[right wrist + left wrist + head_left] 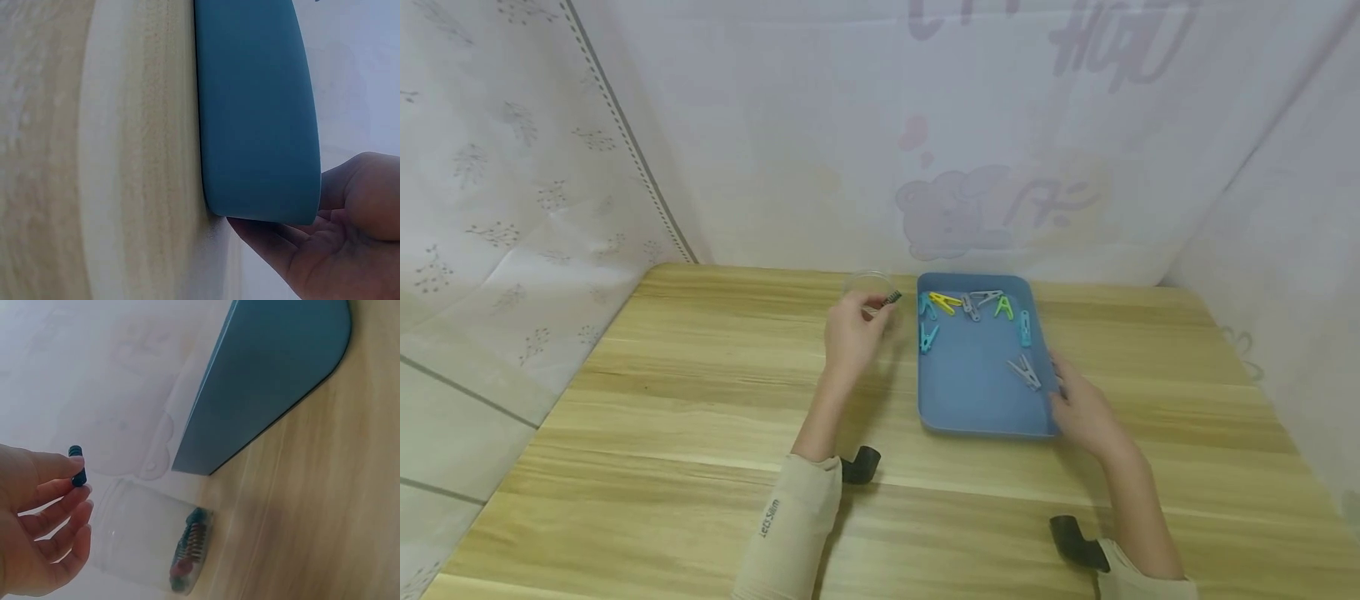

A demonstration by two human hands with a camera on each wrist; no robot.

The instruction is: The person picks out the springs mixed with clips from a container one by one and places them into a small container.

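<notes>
My left hand (852,335) pinches a small dark ribbed cylinder (76,466) between thumb and fingertip; its exact kind is unclear. Behind that hand stands a clear plastic jar (140,528), mostly hidden in the head view. Several dark ribbed pieces (195,540) and something reddish lie at the jar's bottom. A blue tray (977,396) stands to the right of the jar. My right hand (1086,414) grips the tray's right side near the front corner, thumb at the rim and fingers along the outer wall.
Inside the tray lie several clothespins, among them a yellow one (945,302), a green one (1003,307) and a grey one (1025,372). The wooden table (700,400) ends at a printed white curtain (820,150) behind. Black mounts (861,465) sit on both wrists.
</notes>
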